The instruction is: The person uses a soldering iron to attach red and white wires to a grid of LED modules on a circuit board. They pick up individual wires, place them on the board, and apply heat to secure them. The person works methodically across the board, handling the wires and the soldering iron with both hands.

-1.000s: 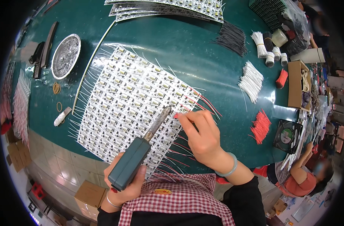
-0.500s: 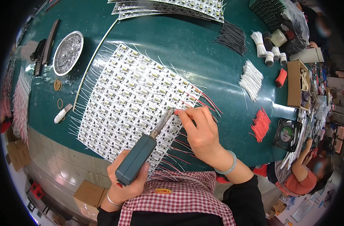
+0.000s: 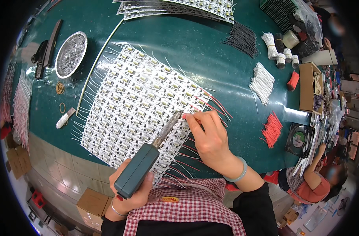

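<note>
My left hand (image 3: 126, 190) is wrapped round the dark green handle of a soldering iron (image 3: 138, 169). The iron slants up and to the right over a large panel of white circuit boards (image 3: 124, 106), its tip beside my right fingertips. My right hand (image 3: 209, 135) is closed in a pinch at the panel's right part, on what looks like a red wire, mostly hidden by the fingers. Red wires (image 3: 219, 105) stick out along the panel's right edge, and white wires (image 3: 93, 84) along its left edge.
Right of the panel lie bundles of red wires (image 3: 272, 129), white wires (image 3: 262, 83) and black wires (image 3: 242, 40). A round dish (image 3: 85, 49) with silvery scraps sits at left. More panels (image 3: 175, 10) are stacked behind. A fan (image 3: 299, 139) and cardboard box (image 3: 307, 88) stand at right.
The soldering iron has drawn back slightly, its handle moving left and down with my left hand, and its tip has shifted a little up from the board. My right hand stays nearly still.
</note>
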Motion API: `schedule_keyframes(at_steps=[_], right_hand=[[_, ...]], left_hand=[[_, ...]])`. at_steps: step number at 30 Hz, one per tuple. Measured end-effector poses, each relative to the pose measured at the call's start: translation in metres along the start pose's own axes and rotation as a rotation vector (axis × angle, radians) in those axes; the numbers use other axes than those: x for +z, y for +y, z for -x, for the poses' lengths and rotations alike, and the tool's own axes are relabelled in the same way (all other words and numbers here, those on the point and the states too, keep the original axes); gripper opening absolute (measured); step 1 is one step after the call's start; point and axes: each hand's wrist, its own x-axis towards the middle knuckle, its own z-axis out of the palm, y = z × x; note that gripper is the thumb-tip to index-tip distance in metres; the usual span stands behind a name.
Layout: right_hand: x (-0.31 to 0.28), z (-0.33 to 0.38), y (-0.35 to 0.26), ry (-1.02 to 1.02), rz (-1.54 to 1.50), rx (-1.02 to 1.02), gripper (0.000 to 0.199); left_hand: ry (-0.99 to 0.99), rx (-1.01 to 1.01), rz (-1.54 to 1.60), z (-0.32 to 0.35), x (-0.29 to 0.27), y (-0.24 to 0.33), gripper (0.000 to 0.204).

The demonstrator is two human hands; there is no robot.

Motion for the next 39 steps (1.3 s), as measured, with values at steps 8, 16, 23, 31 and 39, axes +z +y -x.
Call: schedule_keyframes(at_steps=[8, 16, 23, 31, 39], right_hand=[[0.002, 0.000, -0.001, 0.062, 0.020, -0.012, 0.040], [0.004, 0.010, -0.010, 0.108, -0.088, -0.046, 0.042], [0.010, 0.013, -0.012, 0.074, -0.082, -0.028, 0.043], [0.009, 0.013, -0.018, 0.067, -0.061, 0.017, 0.043], [0.008, 0.011, -0.020, 0.055, -0.047, 0.034, 0.040]], left_hand=[[0.000, -0.068, 0.017, 0.006, -0.002, 0.001, 0.028], [0.042, -0.022, 0.008, 0.016, -0.003, -0.006, 0.029], [0.010, -0.038, 0.002, 0.017, -0.004, -0.001, 0.028], [-0.009, -0.067, 0.024, 0.016, -0.003, 0.000, 0.025], [-0.037, -0.055, -0.004, 0.012, -0.006, 0.006, 0.023]])
